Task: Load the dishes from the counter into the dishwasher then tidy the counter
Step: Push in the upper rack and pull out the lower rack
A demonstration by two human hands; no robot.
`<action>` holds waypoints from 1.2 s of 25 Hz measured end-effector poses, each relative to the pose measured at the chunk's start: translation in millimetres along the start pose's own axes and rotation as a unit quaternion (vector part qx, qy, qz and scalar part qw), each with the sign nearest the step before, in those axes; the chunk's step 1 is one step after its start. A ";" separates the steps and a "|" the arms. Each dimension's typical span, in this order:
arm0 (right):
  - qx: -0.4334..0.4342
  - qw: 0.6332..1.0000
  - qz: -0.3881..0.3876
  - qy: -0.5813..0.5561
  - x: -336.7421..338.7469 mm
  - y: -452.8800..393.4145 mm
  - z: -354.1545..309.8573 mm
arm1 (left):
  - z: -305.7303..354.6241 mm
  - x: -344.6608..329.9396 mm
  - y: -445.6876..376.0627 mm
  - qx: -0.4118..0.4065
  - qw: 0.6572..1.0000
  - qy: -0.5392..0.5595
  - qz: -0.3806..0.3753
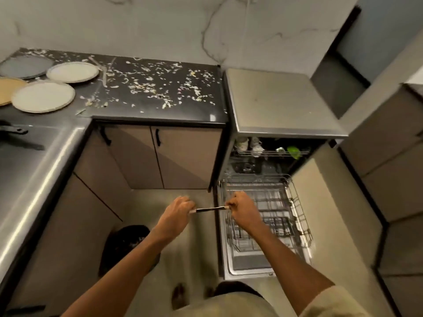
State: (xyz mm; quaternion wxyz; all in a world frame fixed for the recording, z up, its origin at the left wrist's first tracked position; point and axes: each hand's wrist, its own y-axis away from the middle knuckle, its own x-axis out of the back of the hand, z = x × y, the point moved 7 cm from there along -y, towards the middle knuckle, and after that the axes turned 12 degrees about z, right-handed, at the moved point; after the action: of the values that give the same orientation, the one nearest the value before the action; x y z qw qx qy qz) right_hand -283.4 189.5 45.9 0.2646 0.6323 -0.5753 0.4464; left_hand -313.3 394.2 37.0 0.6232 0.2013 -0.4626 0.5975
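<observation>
My left hand (177, 209) and my right hand (242, 209) each pinch one end of a thin dark utensil (209, 209), held level above the floor beside the open dishwasher (281, 106). Its lower rack (299, 216) is pulled out under my right hand. The upper rack (270, 153) holds pale cups and a green item. Several plates sit at the counter's left: two white plates (43, 96) (72, 72), a grey plate (25, 66) and a tan plate (6, 89). Food scraps (158, 85) litter the black counter (160, 115).
A steel sink (27, 161) lies at the left with a dark pan handle (13, 129) over it. A black bin (128, 245) stands on the floor under my left arm. Cabinets (160, 156) close off the back, and a wall unit (393, 179) stands to the right.
</observation>
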 end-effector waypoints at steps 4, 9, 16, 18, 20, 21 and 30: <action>-0.017 0.999 0.027 0.006 32.6 47.9 33.3 | 54.6 -23.8 15.8 -0.033 0.999 -0.006 0.004; -0.025 0.999 0.045 0.010 70.5 107.4 91.3 | 117.4 -69.8 27.6 -0.035 0.999 -0.028 -0.015; -0.015 0.999 0.037 0.027 129.2 197.7 205.9 | 242.8 -159.0 56.4 -0.048 0.999 0.018 -0.011; -0.019 0.999 0.032 0.030 141.0 217.5 234.3 | 261.5 -191.0 61.3 -0.034 0.999 0.028 -0.024; -0.034 0.999 0.020 0.028 150.0 232.0 259.7 | 277.6 -215.0 65.6 -0.032 0.999 0.018 -0.025; -0.044 0.998 0.022 0.026 156.4 235.6 272.6 | 289.5 -223.1 63.5 -0.037 0.999 0.008 -0.028; -0.079 0.997 0.020 -0.001 168.5 197.0 376.3 | 341.0 -283.0 -20.1 -0.040 0.997 -0.054 -0.042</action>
State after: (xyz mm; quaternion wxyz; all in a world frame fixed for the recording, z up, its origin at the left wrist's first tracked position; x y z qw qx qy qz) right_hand -385.6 -251.5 -16.5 0.3043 0.5982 -0.6211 0.4046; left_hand -369.0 -42.1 -20.8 0.6293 0.2276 -0.5107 0.5399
